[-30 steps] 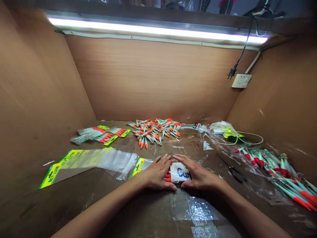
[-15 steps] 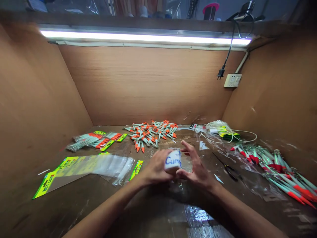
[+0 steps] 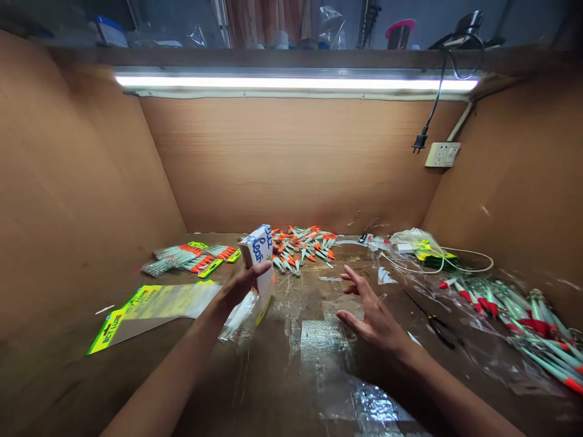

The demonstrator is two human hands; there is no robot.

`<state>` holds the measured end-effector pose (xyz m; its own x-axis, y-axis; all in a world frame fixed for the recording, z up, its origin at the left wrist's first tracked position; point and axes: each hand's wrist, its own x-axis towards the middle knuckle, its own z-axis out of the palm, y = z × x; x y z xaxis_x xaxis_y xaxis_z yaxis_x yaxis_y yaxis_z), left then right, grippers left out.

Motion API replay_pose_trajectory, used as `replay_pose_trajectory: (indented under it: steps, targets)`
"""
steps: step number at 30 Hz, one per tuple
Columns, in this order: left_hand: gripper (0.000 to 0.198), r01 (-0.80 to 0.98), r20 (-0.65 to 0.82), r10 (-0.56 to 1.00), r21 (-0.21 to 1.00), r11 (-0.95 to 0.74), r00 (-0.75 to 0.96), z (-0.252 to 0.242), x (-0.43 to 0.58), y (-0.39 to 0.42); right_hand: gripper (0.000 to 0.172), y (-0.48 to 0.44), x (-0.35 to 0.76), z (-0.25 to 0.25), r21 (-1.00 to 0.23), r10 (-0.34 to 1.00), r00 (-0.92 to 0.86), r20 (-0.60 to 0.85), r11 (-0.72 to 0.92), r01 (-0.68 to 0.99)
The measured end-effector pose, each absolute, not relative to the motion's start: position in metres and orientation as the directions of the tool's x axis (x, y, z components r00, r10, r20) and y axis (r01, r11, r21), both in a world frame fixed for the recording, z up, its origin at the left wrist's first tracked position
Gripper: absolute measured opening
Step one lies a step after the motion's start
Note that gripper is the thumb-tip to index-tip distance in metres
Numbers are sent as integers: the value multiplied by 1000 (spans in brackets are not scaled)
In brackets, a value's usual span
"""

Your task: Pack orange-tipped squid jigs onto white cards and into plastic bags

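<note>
My left hand (image 3: pixel 243 284) grips a small white box (image 3: pixel 259 252) with blue handwriting on it, tilted upright above the table. Behind the box lies a pile of pale fishing lures with orange tips (image 3: pixel 305 246), partly hidden by it. My right hand (image 3: pixel 367 309) hovers over the table with fingers apart and nothing in them. Below and left of the box are clear plastic bags with yellow-green header cards (image 3: pixel 146 303), fanned out; my left hand covers part of them.
Packed lures (image 3: pixel 182 258) lie at the back left. On the right are pliers (image 3: pixel 439 328), more red-tipped lures (image 3: pixel 514 309), and a white cord (image 3: pixel 478 258) by yellow-green packets (image 3: pixel 432 252). A black plug (image 3: pixel 419 141) hangs near the wall socket (image 3: pixel 443 155).
The white box was between both hands; my left hand has carried it left and raised it, turning it. My right hand has let go and is apart from it. The view has shifted slightly.
</note>
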<state>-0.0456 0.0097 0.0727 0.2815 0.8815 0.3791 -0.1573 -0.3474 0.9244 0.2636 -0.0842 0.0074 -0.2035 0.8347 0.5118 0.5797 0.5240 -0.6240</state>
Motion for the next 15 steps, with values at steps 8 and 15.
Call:
replay_pose_trajectory:
  steps: [8,15]
  targets:
    - [64,-192,680,722,731,-655,128,111,-76,-6,83,-78,265,0,-580,843,-271,465,521,626]
    - [68,30,650,753,755,-655,103,102,-71,10,84,-76,266,-6,-578,860,-306,408,503,643]
